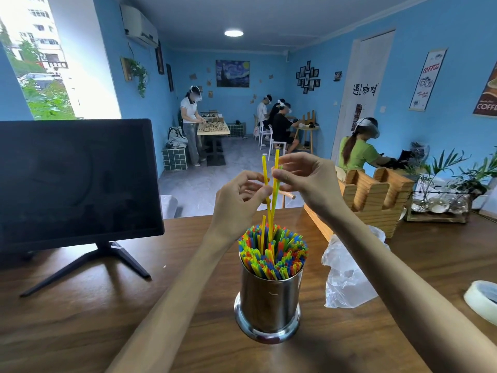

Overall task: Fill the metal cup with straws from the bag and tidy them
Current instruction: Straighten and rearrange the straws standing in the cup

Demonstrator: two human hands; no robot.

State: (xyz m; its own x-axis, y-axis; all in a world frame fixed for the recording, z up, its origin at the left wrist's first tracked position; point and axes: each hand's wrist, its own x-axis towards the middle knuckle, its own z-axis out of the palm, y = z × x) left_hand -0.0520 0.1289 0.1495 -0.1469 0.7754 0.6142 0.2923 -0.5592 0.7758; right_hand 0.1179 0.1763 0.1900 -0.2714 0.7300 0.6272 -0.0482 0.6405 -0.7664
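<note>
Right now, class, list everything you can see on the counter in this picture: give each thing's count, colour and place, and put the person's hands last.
metal cup: one, shiny steel, centre front of the wooden counter.
straws: too many to count, mixed colours, packed upright in the cup.
raised straws: a few, yellow and green, sticking up above the rest.
plastic bag: one, clear, right of the cup.
monitor: one, black, left.
tape roll: one, whitish, right edge.
wooden holder: one, pale wood, right rear.
left hand: pinches a raised straw.
right hand: pinches the raised straws.
</note>
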